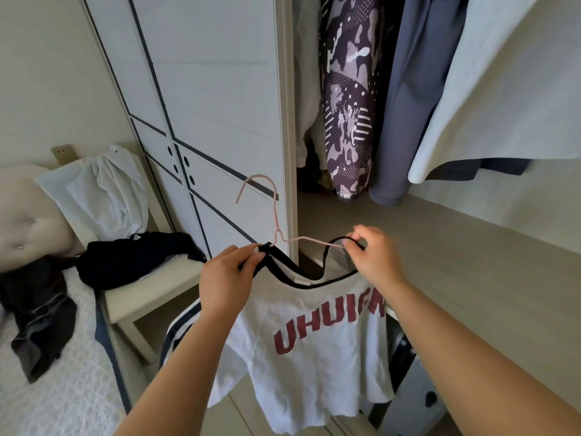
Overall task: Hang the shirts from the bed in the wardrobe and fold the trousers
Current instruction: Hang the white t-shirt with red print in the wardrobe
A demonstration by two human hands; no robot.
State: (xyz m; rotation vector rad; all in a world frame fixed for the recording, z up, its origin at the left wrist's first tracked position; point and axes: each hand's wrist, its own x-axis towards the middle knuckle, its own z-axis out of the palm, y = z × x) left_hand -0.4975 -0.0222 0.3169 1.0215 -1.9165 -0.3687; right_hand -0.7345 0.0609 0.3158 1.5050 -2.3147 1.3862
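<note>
I hold a white T-shirt [308,350] with red letters and a black collar in front of the open wardrobe [440,247]. A thin pink hanger [275,215] sticks up out of the collar, hook at the top. My left hand [226,278] pinches the left side of the black collar. My right hand [374,256] pinches the right side of the collar together with the hanger's arm. The shirt hangs down between my forearms. Dark trousers [34,313] lie crumpled on the bed at the left.
Several garments hang inside the wardrobe: a patterned purple one [345,99], a grey-blue one [408,99] and a pale one [503,89]. The shut wardrobe door [204,99] stands left of the opening. A bedside table [151,287] carries a black garment [132,262] and white cloth [103,196].
</note>
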